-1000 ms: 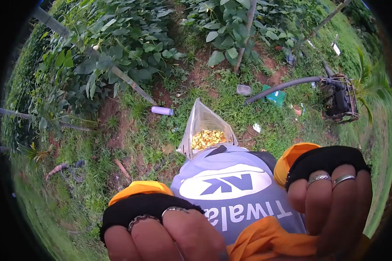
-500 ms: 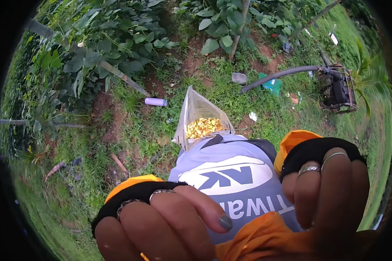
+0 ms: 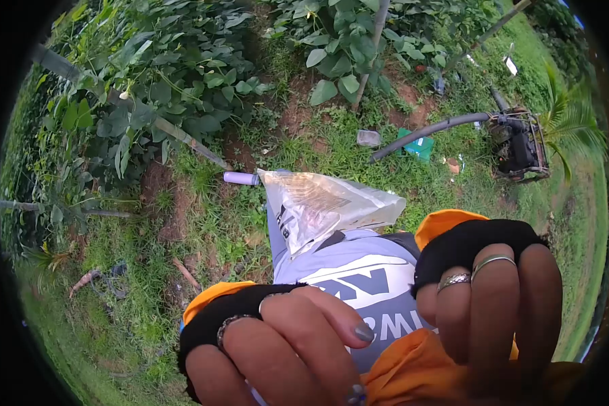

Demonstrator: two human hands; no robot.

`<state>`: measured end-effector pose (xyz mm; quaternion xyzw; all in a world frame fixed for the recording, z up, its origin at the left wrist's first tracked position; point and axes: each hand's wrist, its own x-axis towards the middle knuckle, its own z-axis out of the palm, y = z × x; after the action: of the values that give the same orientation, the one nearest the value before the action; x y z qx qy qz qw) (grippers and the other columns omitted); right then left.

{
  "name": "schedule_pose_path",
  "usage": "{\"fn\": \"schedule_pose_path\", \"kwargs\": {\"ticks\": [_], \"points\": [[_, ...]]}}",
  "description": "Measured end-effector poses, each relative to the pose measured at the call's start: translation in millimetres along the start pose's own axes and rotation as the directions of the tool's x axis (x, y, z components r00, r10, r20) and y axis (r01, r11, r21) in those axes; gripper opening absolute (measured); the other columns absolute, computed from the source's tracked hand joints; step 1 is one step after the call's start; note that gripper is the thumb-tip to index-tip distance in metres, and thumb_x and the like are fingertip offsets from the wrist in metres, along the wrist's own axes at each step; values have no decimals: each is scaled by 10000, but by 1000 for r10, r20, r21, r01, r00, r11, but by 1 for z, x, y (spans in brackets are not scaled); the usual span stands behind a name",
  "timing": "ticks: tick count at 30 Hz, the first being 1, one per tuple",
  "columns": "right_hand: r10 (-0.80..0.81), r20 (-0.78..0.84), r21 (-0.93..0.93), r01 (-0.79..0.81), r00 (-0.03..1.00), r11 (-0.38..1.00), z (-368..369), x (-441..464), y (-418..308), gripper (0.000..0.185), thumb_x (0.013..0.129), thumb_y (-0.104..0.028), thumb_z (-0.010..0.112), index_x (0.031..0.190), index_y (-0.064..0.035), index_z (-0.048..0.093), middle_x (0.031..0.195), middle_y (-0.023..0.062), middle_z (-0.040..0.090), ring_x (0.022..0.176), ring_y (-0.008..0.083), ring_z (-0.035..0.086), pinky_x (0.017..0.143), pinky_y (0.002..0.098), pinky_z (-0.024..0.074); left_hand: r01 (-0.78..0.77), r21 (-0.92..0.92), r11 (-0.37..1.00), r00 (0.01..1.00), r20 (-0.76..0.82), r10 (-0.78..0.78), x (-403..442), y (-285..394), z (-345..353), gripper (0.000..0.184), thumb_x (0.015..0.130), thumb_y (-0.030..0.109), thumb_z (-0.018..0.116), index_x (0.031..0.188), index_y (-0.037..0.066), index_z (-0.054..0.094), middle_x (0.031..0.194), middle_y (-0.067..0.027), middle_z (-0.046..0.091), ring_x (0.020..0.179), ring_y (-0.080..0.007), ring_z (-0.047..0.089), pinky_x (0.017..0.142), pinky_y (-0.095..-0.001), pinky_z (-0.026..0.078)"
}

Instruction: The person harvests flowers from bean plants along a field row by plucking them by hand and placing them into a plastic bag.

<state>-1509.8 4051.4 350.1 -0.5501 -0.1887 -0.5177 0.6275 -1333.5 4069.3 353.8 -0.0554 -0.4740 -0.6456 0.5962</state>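
My left hand is raised close to the camera with its fingers curled in. Level with it on the right, my right hand is curled the same way. Both wear rings and black cuffs under orange sleeves; whatever the fingers close on is hidden. Bunched orange cloth spreads between the hands, against the lower fingers. Behind it is a grey-blue printed shirt. A clear plastic bag hangs at its front, its side covering most of the contents.
Leafy vines and wooden poles stand ahead and to the left. A lilac cylinder lies in the grass beyond the bag. On the right, a dark hose runs to a framed machine. A green packet lies nearby.
The plastic bag has swung over and folded, so the yellow pieces inside are mostly covered. My left hand has shifted slightly right, and my right hand slightly left.
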Motion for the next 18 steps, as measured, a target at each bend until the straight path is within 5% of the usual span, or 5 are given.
{"fn": "schedule_pose_path", "kwargs": {"ticks": [2, 9, 11, 14, 18], "points": [[44, -44, 53, -41, 998, 998, -15, 5, 2, 153, 879, -167, 588, 910, -23, 546, 876, 93, 604, 657, 139, 535, 595, 194, 448, 68, 10, 998, 989, -132, -66, 4, 5, -9, 126, 848, 181, 614, 723, 169, 605, 785, 24, 596, 797, -162, 569, 898, -393, 407], [152, 55, -21, -151, 987, 988, -98, -6, 15, 206, 838, -220, 667, 876, -19, 642, 878, 161, 635, 716, 195, 586, 570, 249, 448, -142, -199, 970, 876, 432, 217, 44, -23, -91, 113, 841, 240, 640, 942, 190, 637, 943, -9, 611, 1011, -213, 535, 967, -407, 359], [99, -120, -168, -119, 988, 979, -127, -11, 27, 191, 823, -204, 681, 856, -23, 632, 829, 143, 623, 689, 195, 578, 568, 258, 449, -126, 91, 988, 988, -81, 133, 50, -15, -97, 285, 883, 257, 554, 664, 82, 499, 717, -94, 560, 659, -237, 581, 699, -382, 476], [111, -616, -462, -472, 780, 751, -177, -11, 38, 173, 811, -88, 647, 951, 9, 624, 868, 113, 624, 750, 175, 589, 671, 278, 476, -179, 291, 940, 981, 131, 146, 82, -28, -199, 219, 871, 327, 571, 868, 113, 621, 949, -128, 604, 1003, -304, 542, 903, -441, 390], [-35, -939, -309, -795, 342, 521, -299, -10, 85, 246, 851, -161, 618, 1067, -44, 606, 904, 15, 653, 778, 50, 577, 610, 175, 391, 430, 191, 882, 854, -402, -330, 112, -67, -325, 311, 899, 157, 525, 1152, -24, 527, 1130, -160, 575, 1057, -269, 559, 951, -396, 424]]}}
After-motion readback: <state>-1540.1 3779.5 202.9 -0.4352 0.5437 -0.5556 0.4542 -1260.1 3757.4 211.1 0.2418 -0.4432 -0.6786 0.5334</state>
